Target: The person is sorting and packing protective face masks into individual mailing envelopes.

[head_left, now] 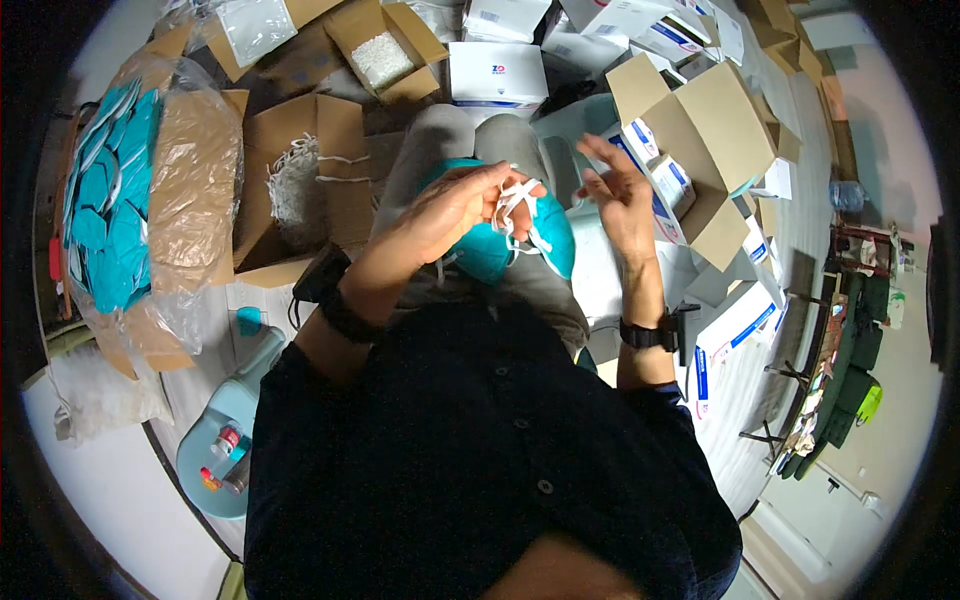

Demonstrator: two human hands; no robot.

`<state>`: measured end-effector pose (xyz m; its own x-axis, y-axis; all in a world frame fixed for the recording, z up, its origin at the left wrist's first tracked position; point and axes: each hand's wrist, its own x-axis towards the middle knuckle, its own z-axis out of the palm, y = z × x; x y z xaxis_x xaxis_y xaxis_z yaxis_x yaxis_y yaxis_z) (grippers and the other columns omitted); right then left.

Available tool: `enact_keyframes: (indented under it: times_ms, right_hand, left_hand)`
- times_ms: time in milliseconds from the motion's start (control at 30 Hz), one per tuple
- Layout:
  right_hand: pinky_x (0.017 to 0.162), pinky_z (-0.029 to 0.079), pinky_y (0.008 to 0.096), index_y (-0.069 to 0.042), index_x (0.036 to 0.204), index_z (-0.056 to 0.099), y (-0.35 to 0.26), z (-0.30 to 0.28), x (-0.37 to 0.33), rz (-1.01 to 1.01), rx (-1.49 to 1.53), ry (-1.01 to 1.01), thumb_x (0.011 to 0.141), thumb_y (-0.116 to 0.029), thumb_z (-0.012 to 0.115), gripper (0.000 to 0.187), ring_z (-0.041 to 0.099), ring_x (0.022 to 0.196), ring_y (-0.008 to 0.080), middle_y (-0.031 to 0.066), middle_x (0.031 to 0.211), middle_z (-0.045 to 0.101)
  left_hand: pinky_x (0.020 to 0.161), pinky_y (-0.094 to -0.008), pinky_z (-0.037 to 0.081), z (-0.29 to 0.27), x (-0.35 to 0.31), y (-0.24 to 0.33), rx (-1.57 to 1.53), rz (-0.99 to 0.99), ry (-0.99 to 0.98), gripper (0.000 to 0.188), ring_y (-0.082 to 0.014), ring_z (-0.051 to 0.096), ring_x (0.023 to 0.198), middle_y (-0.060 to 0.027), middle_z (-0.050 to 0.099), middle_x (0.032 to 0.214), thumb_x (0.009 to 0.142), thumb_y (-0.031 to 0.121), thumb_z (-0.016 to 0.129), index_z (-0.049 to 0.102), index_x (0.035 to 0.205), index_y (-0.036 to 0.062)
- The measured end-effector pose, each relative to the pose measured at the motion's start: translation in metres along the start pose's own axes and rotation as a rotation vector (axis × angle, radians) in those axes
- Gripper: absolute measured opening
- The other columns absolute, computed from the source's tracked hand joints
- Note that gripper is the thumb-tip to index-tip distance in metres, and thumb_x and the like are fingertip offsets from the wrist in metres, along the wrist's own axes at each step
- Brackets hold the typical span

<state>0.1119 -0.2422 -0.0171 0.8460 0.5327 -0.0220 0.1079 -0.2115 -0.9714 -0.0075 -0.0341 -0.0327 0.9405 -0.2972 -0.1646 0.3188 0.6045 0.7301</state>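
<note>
Over my lap, my left hand [455, 208] pinches a looped bundle of white elastic straps [518, 203] between thumb and fingers. Below the straps, teal face masks [488, 256] lie across my thighs, partly hidden by that hand. How many masks there are, and whether the straps are fixed to them, I cannot tell. My right hand [625, 205] is raised to the right of the masks, apart from them. Its fingers are spread and nothing shows in it; the open carton on the right is what it is nearest to.
At left, a plastic-lined carton holds many teal masks [112, 190]. Beside it, a cardboard box [262, 130] contains white straps; another box [415, 88] holds white material. White printed boxes [497, 75] stand ahead. An open carton [715, 200] with small boxes sits right, a pale-blue stool [205, 465] lower left.
</note>
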Motion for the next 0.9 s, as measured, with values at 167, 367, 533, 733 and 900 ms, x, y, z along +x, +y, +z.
enact_keyframes:
  times_ms: [167, 367, 533, 733, 900]
  right_hand:
    - [0.07, 0.049, 0.0243, -0.006, 0.135, 0.045, -0.033, 0.027, -0.007, 0.025, 0.226, -0.488, 0.078, 0.011, 0.059, 0.062, 0.057, 0.074, 0.0101, 0.0066, 0.118, 0.06]
    - [0.072, 0.046, 0.0245, -0.001, 0.102, 0.065, -0.012, 0.02, -0.006, 0.002, 0.015, -0.42, 0.087, -0.002, 0.063, 0.015, 0.056, 0.08, 0.0079, 0.0022, 0.087, 0.064]
    - [0.076, 0.047, 0.0233, -0.002, 0.091, 0.064, 0.005, 0.004, -0.014, 0.145, 0.227, -0.289, 0.088, -0.006, 0.063, 0.005, 0.058, 0.086, 0.0102, 0.0056, 0.091, 0.067]
    - [0.085, 0.051, 0.0398, -0.007, 0.083, 0.052, -0.023, 0.003, -0.018, 0.29, 1.002, -0.077, 0.089, -0.007, 0.05, 0.007, 0.062, 0.095, 0.0278, 0.0164, 0.098, 0.065]
    - [0.057, 0.041, 0.0289, -0.012, 0.086, 0.059, -0.008, -0.005, -0.013, 0.405, 1.294, 0.103, 0.09, -0.012, 0.052, 0.009, 0.04, 0.058, 0.0134, 0.0006, 0.068, 0.046]
  left_hand:
    - [0.071, -0.0298, 0.049, 0.007, -0.003, 0.007, -0.064, -0.077, 0.066, 0.053, -0.0171, 0.062, 0.08, -0.0119, 0.066, 0.091, 0.1, 0.043, 0.042, 0.059, 0.116, -0.0036]
    - [0.064, -0.025, 0.046, 0.018, -0.007, 0.017, 0.35, 0.003, 0.123, 0.034, -0.0116, 0.06, 0.07, -0.0033, 0.061, 0.072, 0.099, 0.032, 0.049, 0.061, 0.095, 0.0002]
    - [0.057, -0.0238, 0.046, 0.012, -0.004, -0.006, 0.559, -0.071, 0.079, 0.021, -0.0086, 0.055, 0.062, -0.0003, 0.055, 0.067, 0.099, 0.019, 0.048, 0.057, 0.088, 0.004]
    - [0.054, -0.0244, 0.044, 0.03, 0.017, -0.035, 0.426, -0.007, -0.123, 0.028, -0.0101, 0.053, 0.056, -0.001, 0.052, 0.065, 0.101, 0.021, 0.042, 0.051, 0.083, 0.0029]
    - [0.048, -0.0237, 0.034, 0.046, 0.018, -0.011, 0.547, -0.102, -0.182, 0.031, -0.0064, 0.042, 0.053, 0.0029, 0.044, 0.061, 0.101, 0.025, 0.042, 0.054, 0.083, 0.0033]
